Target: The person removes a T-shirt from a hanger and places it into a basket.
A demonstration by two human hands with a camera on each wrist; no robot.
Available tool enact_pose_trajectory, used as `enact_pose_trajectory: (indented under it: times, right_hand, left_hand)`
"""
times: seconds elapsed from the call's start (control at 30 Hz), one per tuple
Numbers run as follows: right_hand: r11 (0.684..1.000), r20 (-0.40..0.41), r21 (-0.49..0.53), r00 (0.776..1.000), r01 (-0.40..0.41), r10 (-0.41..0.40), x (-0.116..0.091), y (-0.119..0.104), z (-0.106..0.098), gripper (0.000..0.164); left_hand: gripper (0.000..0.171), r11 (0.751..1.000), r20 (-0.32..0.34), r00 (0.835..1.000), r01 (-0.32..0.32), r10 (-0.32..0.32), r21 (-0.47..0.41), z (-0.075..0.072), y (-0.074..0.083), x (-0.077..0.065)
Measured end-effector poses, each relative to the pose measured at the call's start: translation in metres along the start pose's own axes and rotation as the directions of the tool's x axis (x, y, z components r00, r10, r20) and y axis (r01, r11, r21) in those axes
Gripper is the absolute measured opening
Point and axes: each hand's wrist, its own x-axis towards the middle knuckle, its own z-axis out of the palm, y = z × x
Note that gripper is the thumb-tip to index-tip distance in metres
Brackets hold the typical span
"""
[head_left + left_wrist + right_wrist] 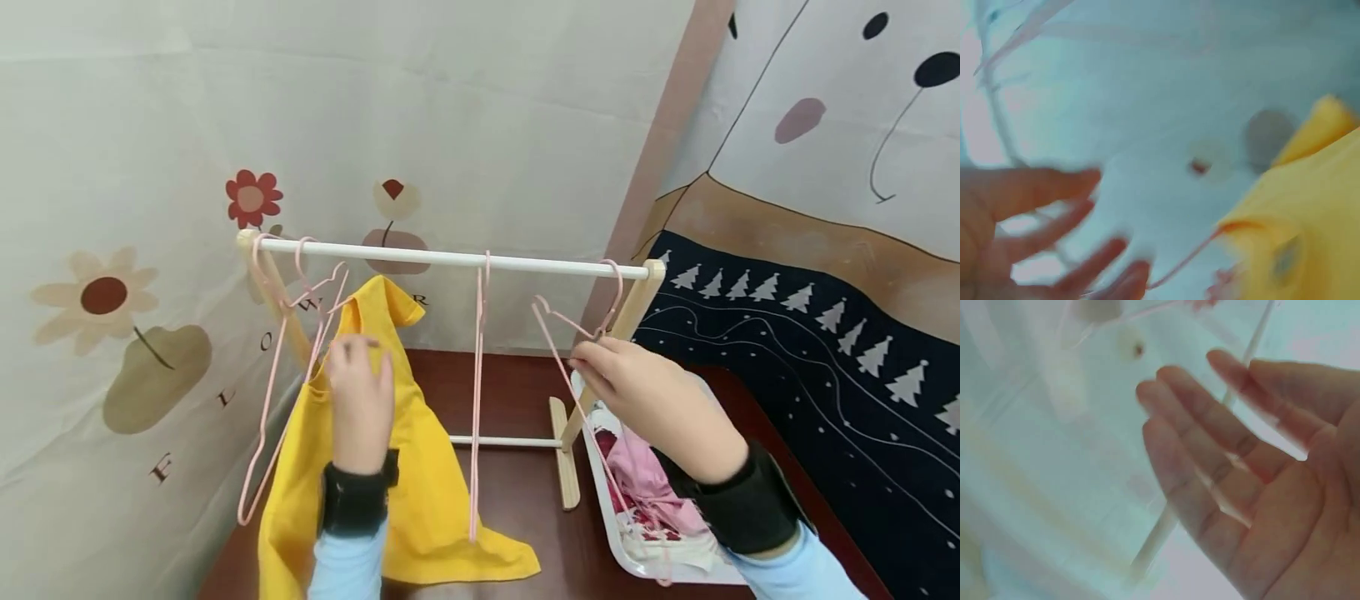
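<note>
My left hand (pixel 356 404) is raised in front of a yellow garment (pixel 423 492) at the left part of the rack. Its fingers are spread and hold nothing in the left wrist view, with the yellow cloth (pixel 1316 206) off to the right. A pink hanger (pixel 1191 257) runs into an opening in that cloth. My right hand (pixel 660 400) is near the rack's right end, overlapping a pink hanger (pixel 551 333) in the head view. From the right wrist, its fingers (pixel 1191 469) look extended and slightly bent, with nothing between them.
A white rail (pixel 435 257) on wooden legs carries several pink hangers, one (pixel 477 375) seen edge-on near the middle. Behind the right leg, a white tray (pixel 611 533) holds pink, white and patterned cloth (pixel 652 483). Printed fabric (pixel 525 125) hangs behind the dark red table (pixel 502 392).
</note>
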Motion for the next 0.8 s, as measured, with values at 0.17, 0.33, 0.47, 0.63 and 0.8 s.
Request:
enact_pose_trajectory:
  times: [0.17, 0.33, 0.47, 0.63, 0.8]
  right_hand:
    - [0.962, 0.056, 0.149, 0.969, 0.229, -0.239, 0.037, -0.023, 0.0, 0.008]
    - [0.849, 0.131, 0.437, 0.912, 0.299, -0.388, 0.044, -0.04, 0.016, 0.012]
    - [0.829, 0.144, 0.47, 0.9, 0.303, -0.411, 0.05, -0.049, 0.03, 0.012]
    - [0.85, 0.139, 0.459, 0.924, 0.258, -0.356, 0.079, -0.062, 0.04, 0.01]
    - [0.903, 0.022, 0.333, 0.956, 0.27, -0.294, 0.107, -0.068, 0.053, 0.012]
  left_hand:
    - [0.038, 0.972, -0.133, 0.963, 0.228, -0.233, -0.052, -0.013, 0.011, 0.049]
    - [0.046, 0.929, -0.039, 0.934, 0.357, -0.355, 0.099, -0.009, -0.009, 0.061]
    - [0.026, 0.938, -0.103, 0.952, 0.303, -0.288, 0.17, -0.004, -0.019, 0.053]
    - [0.022, 0.972, -0.129, 0.969, 0.222, -0.21, 0.083, -0.025, 0.0, 0.046]
    - [0.017, 0.991, -0.107, 0.986, 0.131, -0.127, 0.031, -0.055, 0.026, 0.024]
